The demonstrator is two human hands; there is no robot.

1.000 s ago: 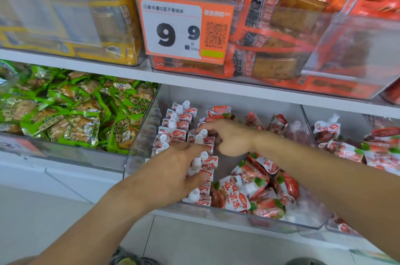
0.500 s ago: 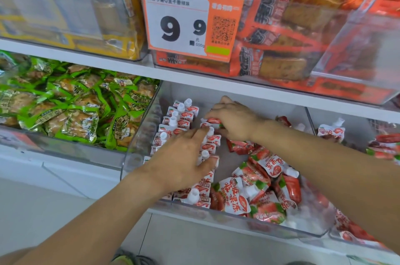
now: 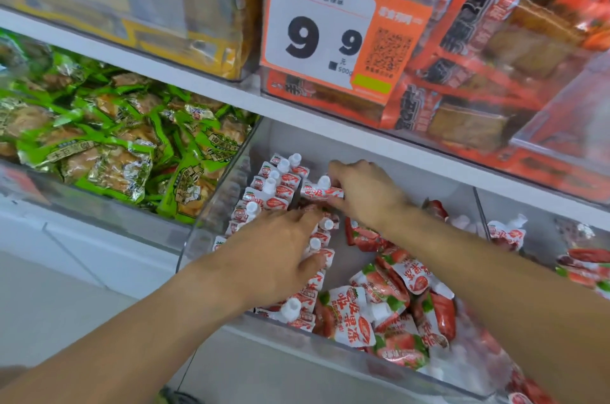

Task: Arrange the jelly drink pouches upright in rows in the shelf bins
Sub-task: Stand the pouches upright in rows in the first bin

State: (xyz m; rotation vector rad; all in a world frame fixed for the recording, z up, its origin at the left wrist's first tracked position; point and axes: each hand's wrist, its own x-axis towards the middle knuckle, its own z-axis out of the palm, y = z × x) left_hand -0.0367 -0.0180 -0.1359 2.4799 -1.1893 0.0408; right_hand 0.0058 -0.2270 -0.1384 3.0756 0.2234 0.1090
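Observation:
Red-and-white jelly drink pouches with white caps fill a clear plastic bin (image 3: 211, 225) on the lower shelf. A left row of upright pouches (image 3: 270, 192) runs front to back. My right hand (image 3: 366, 192) is at the far end of a second row, its fingers pinching an upright pouch (image 3: 321, 190). My left hand (image 3: 277, 258) lies flat on the second row, fingers spread, pressing the pouches. A loose pile of pouches (image 3: 389, 311) lies flat in the bin's right half.
A bin of green snack packs (image 3: 109, 146) sits to the left. Another bin with pouches (image 3: 508, 235) is to the right. The shelf above carries yellow packs (image 3: 148, 1), orange packs (image 3: 495, 50) and a 9.9 price tag (image 3: 330, 34).
My right hand has moved farther back in the bin with a pouch. My left hand slid forward along the second row. The camera has come closer.

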